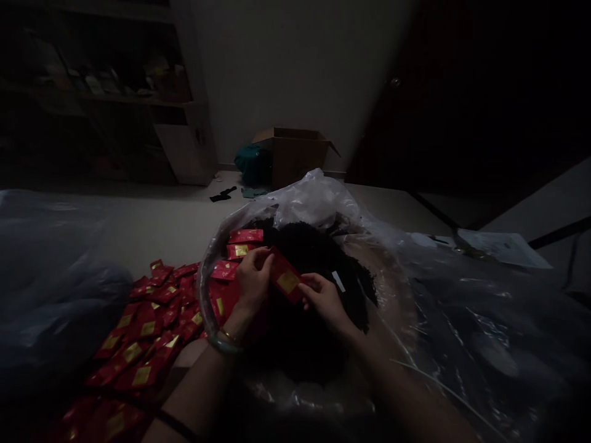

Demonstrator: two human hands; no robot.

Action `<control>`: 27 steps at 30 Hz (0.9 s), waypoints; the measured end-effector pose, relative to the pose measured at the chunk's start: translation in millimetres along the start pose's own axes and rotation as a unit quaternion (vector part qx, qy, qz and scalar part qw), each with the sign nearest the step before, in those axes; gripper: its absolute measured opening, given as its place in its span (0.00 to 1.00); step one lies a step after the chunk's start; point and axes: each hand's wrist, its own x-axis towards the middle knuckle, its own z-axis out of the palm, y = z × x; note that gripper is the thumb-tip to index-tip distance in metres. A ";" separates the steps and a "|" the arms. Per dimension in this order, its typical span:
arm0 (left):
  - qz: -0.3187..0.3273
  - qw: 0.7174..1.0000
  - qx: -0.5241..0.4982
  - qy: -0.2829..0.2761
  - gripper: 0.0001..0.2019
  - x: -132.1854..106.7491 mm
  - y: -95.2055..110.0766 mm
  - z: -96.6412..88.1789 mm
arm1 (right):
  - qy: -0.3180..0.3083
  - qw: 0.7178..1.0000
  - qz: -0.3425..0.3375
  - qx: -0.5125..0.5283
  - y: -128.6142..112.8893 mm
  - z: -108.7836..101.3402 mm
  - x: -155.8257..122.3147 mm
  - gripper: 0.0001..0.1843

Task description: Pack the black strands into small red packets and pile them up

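Between my two hands is a small red packet (285, 278) with a gold label, tilted over a plastic-lined tub. My left hand (253, 280) pinches its upper left end. At its lower right edge, the fingers of my right hand (323, 299) close on it. Dark loose material (305, 351) fills much of the tub under my hands; its kind is hard to make out in the dim light. More red packets (245, 236) lie inside the tub's left side. A small white strip (338, 281) rests on the dark material, right of my right hand.
A heap of red packets (148, 326) covers the floor to the left. Clear plastic (318, 200) rises around the tub's rim, and large plastic bags (489, 344) stand at the right. Behind are an open cardboard box (300, 154), a teal bundle (253, 163) and shelves (106, 95).
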 end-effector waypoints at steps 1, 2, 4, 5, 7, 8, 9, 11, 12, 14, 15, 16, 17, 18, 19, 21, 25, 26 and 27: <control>-0.035 0.999 -0.020 -0.003 0.09 3.2 -0.1 -1.8 | -0.012 1.000 0.000 0.015 1.8 2.5 -1.0 0.19; -0.061 0.998 -0.034 -0.007 0.09 6.5 -0.1 -4.1 | -0.028 0.999 0.000 0.030 3.2 4.9 -2.3 0.19; -0.068 0.997 -0.026 0.011 0.07 12.8 1.3 -9.9 | -0.070 0.996 0.011 0.061 5.6 9.6 -5.6 0.23; -0.052 0.998 0.005 0.041 0.06 15.3 2.9 -13.3 | -0.096 0.992 0.023 0.072 6.8 11.7 -7.4 0.26; -0.010 0.988 0.088 0.123 0.04 18.4 7.8 -20.4 | -0.142 0.986 0.048 0.078 9.3 14.6 -10.7 0.31; 0.008 0.980 0.126 0.154 0.04 18.9 10.6 -23.6 | -0.157 0.984 0.057 0.070 10.5 15.2 -11.9 0.33; 0.026 0.971 0.158 0.179 0.04 18.7 13.2 -26.5 | -0.166 0.982 0.061 0.059 11.7 15.2 -12.6 0.33; 0.057 0.956 0.204 0.205 0.06 17.2 16.4 -30.7 | -0.170 0.983 0.055 0.034 13.1 13.3 -12.2 0.32; 0.073 0.952 0.219 0.203 0.06 16.4 16.5 -32.0 | -0.167 0.985 0.048 0.025 13.4 11.8 -11.2 0.30; 0.102 0.949 0.244 0.169 0.08 15.5 13.6 -33.3 | -0.158 0.987 0.030 0.019 13.1 8.4 -8.2 0.27; 0.114 0.949 0.259 0.140 0.09 15.8 11.0 -33.4 | -0.154 0.988 0.024 0.019 12.8 7.0 -6.4 0.26; 0.119 0.946 0.279 0.117 0.09 16.4 7.9 -33.2 | -0.149 0.988 0.020 0.018 12.6 5.9 -4.6 0.26; 0.124 0.940 0.304 0.087 0.10 17.2 4.7 -32.7 | -0.147 0.989 0.019 0.017 12.5 5.2 -3.0 0.26; 0.127 0.934 0.331 0.052 0.10 18.1 1.7 -31.9 | -0.147 0.989 0.021 0.016 12.5 4.9 -1.7 0.26; 0.129 0.924 0.358 0.017 0.11 18.9 -1.1 -30.7 | -0.146 0.989 0.024 0.013 12.5 4.8 -0.7 0.26; 0.130 0.902 0.408 -0.051 0.14 19.5 -5.4 -27.3 | -0.146 0.989 0.029 0.009 12.1 5.0 0.4 0.25; 0.126 0.880 0.438 -0.130 0.20 17.6 -8.7 -20.6 | -0.146 0.989 0.026 0.004 8.4 3.9 2.0 0.22; 0.127 0.884 0.433 -0.125 0.21 17.4 -8.7 -20.2 | -0.145 0.989 0.026 0.005 7.0 3.0 2.9 0.21; 0.131 0.888 0.428 -0.110 0.21 17.6 -8.6 -20.7 | -0.143 0.989 0.025 0.006 5.4 1.9 4.0 0.21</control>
